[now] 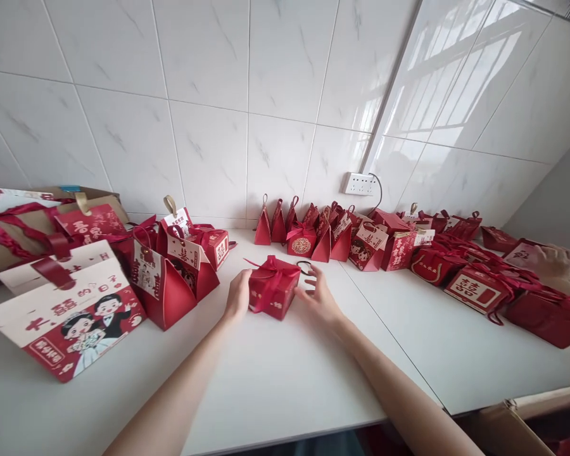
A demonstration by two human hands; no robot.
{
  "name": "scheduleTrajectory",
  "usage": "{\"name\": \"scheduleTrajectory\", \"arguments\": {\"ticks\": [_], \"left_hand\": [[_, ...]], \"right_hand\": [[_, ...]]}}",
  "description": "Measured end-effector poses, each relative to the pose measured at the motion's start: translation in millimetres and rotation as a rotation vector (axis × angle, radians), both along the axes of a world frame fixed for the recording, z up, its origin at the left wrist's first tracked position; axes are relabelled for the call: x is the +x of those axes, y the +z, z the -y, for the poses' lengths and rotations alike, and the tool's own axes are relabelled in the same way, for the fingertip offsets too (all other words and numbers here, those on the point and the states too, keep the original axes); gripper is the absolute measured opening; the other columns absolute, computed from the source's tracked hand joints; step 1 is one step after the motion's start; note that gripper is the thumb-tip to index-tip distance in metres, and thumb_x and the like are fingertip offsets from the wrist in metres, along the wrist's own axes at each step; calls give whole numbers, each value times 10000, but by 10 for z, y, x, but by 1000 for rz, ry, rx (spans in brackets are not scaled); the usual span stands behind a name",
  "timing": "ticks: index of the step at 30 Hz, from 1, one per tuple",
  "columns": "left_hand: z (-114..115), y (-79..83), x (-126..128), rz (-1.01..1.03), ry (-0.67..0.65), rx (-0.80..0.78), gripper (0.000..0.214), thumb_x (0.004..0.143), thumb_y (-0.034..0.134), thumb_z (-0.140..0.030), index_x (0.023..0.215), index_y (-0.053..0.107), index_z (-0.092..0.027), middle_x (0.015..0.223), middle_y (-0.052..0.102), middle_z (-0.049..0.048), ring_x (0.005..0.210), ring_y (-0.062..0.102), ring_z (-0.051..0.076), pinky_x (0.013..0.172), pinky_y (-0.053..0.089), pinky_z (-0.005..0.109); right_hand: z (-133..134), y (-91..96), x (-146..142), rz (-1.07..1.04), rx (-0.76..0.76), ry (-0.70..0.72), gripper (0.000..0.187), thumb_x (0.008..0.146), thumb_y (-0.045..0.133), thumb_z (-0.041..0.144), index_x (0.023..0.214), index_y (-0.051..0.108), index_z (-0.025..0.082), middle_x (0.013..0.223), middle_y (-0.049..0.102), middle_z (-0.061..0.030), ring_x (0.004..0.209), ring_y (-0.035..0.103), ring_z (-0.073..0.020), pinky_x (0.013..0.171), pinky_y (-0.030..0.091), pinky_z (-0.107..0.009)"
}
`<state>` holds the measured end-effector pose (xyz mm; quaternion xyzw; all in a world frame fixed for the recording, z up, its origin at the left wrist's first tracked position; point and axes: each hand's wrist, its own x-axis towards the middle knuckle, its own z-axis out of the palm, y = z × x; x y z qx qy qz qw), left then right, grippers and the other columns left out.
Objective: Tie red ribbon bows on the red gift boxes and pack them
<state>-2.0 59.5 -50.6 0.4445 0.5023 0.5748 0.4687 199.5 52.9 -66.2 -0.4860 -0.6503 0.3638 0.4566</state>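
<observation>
A small red gift box (272, 292), tied with a dark red ribbon bow, sits upright on the white table in front of me. My left hand (239, 294) is against its left side, with the fingers partly hidden behind the box. At the right side, my right hand (319, 295) is open, its fingers spread and curved, with the fingertips close to the box's corner. Whether they touch it I cannot tell. A thin black loop (304, 265) shows just behind the right fingers.
Red triangular boxes (164, 294) and white-and-red gift bags (83, 316) stand at the left. Several more boxes (330, 237) line the tiled wall below a power socket (361, 183). Ribboned boxes (477, 288) crowd the right; an open cardboard carton (527, 424) is at the lower right.
</observation>
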Motion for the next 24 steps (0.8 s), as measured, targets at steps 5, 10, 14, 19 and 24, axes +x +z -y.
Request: {"name": "scheduleTrajectory", "arguments": {"ticks": [5,10,14,19,24], "left_hand": [[61,2,107,-13,-154,-23,438,731,490,-512,951,579,-145,613,568,-6,501,514,142,480,369,251],[159,67,150,-22,-239,93,484,736,525,-521,1079,574,-183,864,614,38,785,600,184,697,479,304],[175,84,128,-126,-201,227,460,763,526,-462,1160,560,-232,1112,509,68,989,570,208,886,461,346],[157,74,109,-304,-227,223,535,752,554,-443,1237,491,-227,1120,460,80,1082,531,242,882,474,357],[219,65,157,-362,-250,354,634,707,617,-359,1282,376,-245,1229,432,97,1148,490,253,877,487,376]], "right_hand": [[23,8,98,-88,-85,95,489,853,416,590,1112,588,212,1151,632,-99,1099,583,-276,989,426,-494],[162,133,99,-197,-52,195,502,863,428,594,1215,539,254,1240,607,-68,1126,579,-260,936,479,-444],[199,159,102,-238,44,188,461,863,474,565,1231,464,288,1380,490,-59,1275,458,-263,982,443,-450],[182,123,110,-205,2,202,453,845,490,585,1179,436,284,1370,461,-89,1265,462,-261,992,427,-487],[198,132,90,-163,93,203,484,816,573,517,1185,353,293,1388,392,-100,1315,378,-263,929,481,-473]]}}
